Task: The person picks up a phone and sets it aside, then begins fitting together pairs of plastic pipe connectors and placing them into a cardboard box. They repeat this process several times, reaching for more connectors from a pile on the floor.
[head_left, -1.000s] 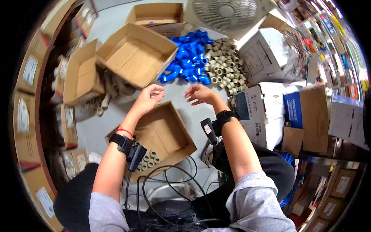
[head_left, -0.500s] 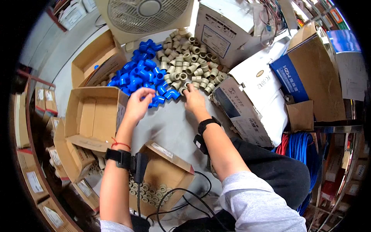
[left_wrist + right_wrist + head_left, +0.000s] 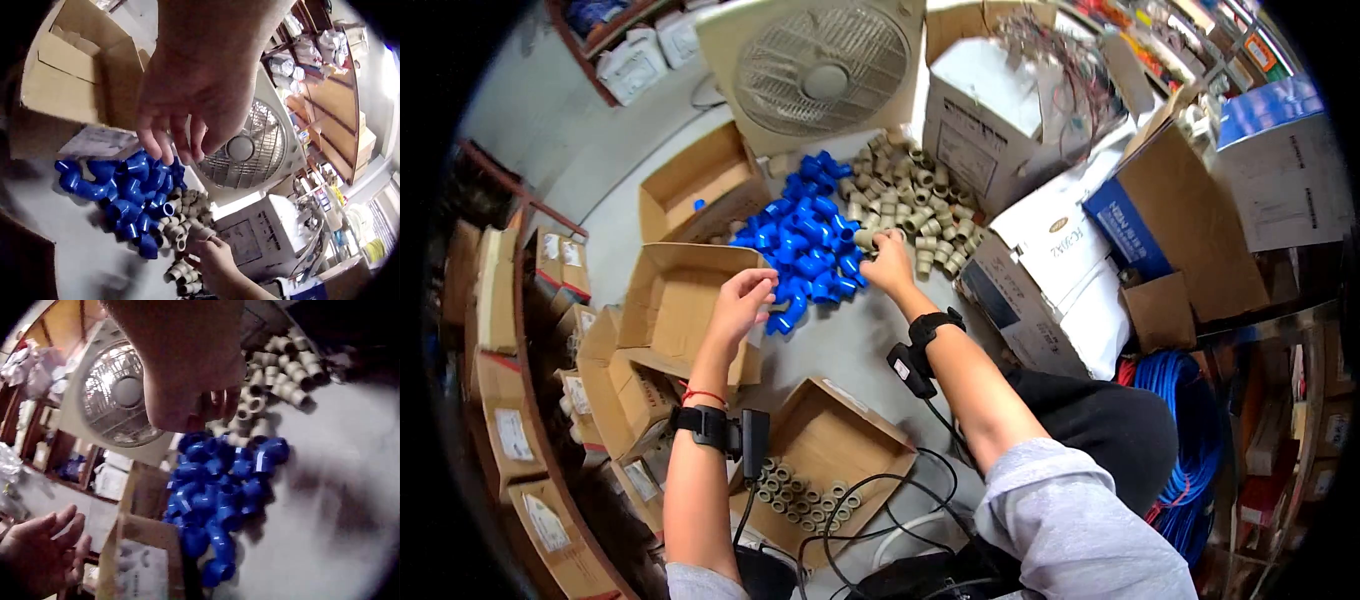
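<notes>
My right hand (image 3: 887, 263) reaches to the near edge of the beige pile and pinches a beige pipe fitting (image 3: 866, 240) between its fingers and thumb. In the left wrist view the same pipe fitting (image 3: 201, 233) shows at the fingertips. Loose beige pipe fittings (image 3: 910, 195) lie heaped beyond the hand, with blue pipe elbows (image 3: 805, 240) to the left. My left hand (image 3: 742, 305) hovers beside the blue elbows, fingers loosely bent, holding nothing. Close to me, an open cardboard box (image 3: 825, 425) holds several beige fittings (image 3: 805, 500) standing on end in rows.
A box fan (image 3: 825, 80) stands behind the piles. Open cartons (image 3: 685, 290) flank the blue elbows on the left. A white carton (image 3: 1040, 290) and a brown box (image 3: 1195, 240) border the right. Black cables (image 3: 890, 480) cross the near box, and blue cable coils (image 3: 1185, 440) lie by my knee.
Both hands moved forward from above the near box to the piles. The right hand reached the beige fittings and took hold of one. The head view shifted too.
</notes>
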A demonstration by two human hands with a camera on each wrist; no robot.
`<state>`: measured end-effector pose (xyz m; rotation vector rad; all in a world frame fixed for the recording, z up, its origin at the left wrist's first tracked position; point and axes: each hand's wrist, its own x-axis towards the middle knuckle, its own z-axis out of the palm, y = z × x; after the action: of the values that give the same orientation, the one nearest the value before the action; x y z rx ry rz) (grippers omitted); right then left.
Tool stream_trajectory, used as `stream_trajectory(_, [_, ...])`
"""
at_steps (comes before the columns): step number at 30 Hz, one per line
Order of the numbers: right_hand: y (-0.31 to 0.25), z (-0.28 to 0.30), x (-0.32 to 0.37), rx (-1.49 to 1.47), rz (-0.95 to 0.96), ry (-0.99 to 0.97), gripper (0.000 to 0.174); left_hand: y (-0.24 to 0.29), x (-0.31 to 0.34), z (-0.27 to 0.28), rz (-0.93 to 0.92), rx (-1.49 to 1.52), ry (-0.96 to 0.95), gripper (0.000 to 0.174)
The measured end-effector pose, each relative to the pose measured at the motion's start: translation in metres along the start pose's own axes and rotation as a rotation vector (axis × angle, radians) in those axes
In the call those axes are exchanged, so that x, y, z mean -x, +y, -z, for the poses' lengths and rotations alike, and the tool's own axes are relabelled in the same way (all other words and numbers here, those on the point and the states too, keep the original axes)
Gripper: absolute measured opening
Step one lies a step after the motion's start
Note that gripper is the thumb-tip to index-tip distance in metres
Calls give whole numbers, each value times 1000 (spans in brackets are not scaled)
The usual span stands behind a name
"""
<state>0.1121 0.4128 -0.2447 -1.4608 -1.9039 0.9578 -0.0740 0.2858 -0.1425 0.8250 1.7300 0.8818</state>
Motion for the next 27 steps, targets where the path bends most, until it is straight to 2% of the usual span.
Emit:
stream_trajectory(2, [-52, 11, 0, -81, 188, -66, 37, 15, 32, 12, 2, 183, 90, 25])
stream_trajectory(4, [-106, 19, 8, -188, 460, -108, 35, 30, 73, 19, -53, 480, 187, 26])
stream_trajectory(6, [-166, 40, 37, -277, 692, -162, 34, 28, 108, 30, -119, 790, 186, 30])
stream_trajectory(8, [-220, 72, 84, -213, 844, -210, 38, 44, 154, 34, -74, 937, 138, 33])
stream_trajectory(10, [-258, 101, 131, -232, 906, -372, 41, 64, 203, 32, -72, 920, 53, 40])
stream_trajectory(13, [-283, 126, 193, -197, 1043, -391, 47, 79, 264, 32, -139, 925, 51, 40])
stream_trajectory(16, [-291, 147, 236, -136, 1055, -430, 42, 73, 307, 31, -195, 858, 56, 38])
stream_trajectory(18, [-287, 151, 257, -126, 1164, -382, 40, 63, 331, 25, -211, 790, 61, 36])
stream_trajectory(22, [-280, 158, 287, -58, 1106, -615, 52, 56, 380, 18, -210, 759, 163, 29])
stream_trajectory(25, [-275, 158, 296, -434, 852, -990, 61, 43, 409, 29, -247, 718, 258, 29])
stream_trajectory(27, [-272, 158, 295, -727, 514, -1362, 66, 37, 427, 37, -255, 708, 301, 30])
